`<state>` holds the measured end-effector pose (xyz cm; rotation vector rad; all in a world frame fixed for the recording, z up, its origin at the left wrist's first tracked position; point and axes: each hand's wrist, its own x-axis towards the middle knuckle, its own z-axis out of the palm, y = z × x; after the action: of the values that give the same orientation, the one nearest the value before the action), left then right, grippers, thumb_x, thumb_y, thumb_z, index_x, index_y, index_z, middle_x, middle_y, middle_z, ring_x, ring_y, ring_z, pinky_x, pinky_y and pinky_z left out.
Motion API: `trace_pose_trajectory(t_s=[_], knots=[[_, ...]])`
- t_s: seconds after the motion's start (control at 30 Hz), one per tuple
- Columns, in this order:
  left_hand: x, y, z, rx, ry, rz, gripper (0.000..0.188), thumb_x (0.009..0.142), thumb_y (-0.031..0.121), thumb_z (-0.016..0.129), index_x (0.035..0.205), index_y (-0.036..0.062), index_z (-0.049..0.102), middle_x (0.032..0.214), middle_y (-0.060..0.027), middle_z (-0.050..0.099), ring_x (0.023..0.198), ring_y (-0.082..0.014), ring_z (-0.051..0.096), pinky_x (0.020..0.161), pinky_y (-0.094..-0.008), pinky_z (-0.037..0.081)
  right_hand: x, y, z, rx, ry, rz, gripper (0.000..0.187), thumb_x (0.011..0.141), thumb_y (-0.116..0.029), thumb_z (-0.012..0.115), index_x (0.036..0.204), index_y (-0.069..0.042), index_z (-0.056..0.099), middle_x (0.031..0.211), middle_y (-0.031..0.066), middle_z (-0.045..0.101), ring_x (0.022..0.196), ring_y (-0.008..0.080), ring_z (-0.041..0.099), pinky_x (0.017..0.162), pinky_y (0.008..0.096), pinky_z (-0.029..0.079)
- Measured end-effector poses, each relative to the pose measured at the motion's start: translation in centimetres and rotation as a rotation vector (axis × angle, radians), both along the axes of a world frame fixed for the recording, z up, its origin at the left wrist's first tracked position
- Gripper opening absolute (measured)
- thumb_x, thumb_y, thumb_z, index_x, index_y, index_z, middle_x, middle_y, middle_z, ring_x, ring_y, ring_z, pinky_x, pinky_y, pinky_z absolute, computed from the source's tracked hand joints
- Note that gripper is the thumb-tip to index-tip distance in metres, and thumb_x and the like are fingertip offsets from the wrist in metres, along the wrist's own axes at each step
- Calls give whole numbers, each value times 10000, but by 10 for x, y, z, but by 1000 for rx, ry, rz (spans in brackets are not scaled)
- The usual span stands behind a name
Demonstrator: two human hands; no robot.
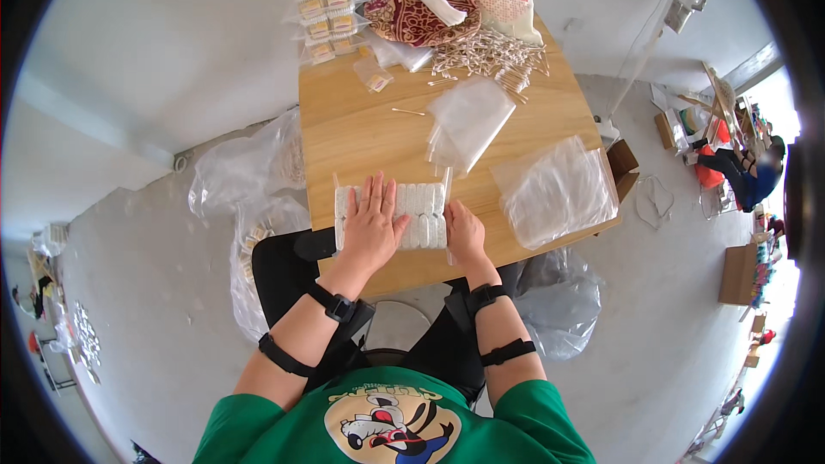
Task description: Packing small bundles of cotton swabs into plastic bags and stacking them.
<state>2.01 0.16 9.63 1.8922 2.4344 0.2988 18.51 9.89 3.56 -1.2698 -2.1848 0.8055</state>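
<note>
White packets (pixel 418 199) at the desk's (pixel 352 129) six o'clock are seemingly being squared: left hand (pixel 370 228) flat, fingers (pixel 376 195) spread; right hand (pixel 465 232) curled at three o'clock, grasp unclear. Next calls for keeping rows aligned.

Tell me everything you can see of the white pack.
The pack is a flat, roughly rectangular block of plump white bundles in two rows, seemingly in clear plastic. It lies near the close edge of the table. The left hand rests flat over its left part; the curled right hand is at its right end, grip unclear.
</note>
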Motion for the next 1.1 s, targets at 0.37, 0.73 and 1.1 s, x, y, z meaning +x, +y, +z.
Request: trace_pose_trajectory(t_s=[0.37, 0.73, 1.1], knots=[[40, 31, 0, 59, -33, -47, 683, 966, 459, 363, 1439, -24, 267, 1515, -191, 236, 1414, -301, 210, 1126, -510, 169, -1, -2, -1, 95, 59, -4, 158, 894, -179, 534, 778, -73, 518, 735, 145, 600, 700, 358, 597, 583, 440, 465], [49, 37, -4, 54, 2, -74, 570, 949, 319, 428, 1443, 58, 312, 1484, -220, 282, 1397, -333, 239, 1114, -544, 176, -2, 0, 3, 77, 39, 1, 195, 896, -192, 547, 753, -70, 499, 722, 141, 602, 694, 354, 600, 584, 436, 467], [-57, -32, -24, 404, -423, 380, 547, 998, 315, 403, 1411, -32, 309, 1462, -230, 320, 1376, -353, 278, 1121, -409, 224, -16, 16, 9, -270, 51, -102, 378, 967, -371, 431, 868, -31, 563, 860, 210, 637, 836, 429, 586, 702, 486, 457]])
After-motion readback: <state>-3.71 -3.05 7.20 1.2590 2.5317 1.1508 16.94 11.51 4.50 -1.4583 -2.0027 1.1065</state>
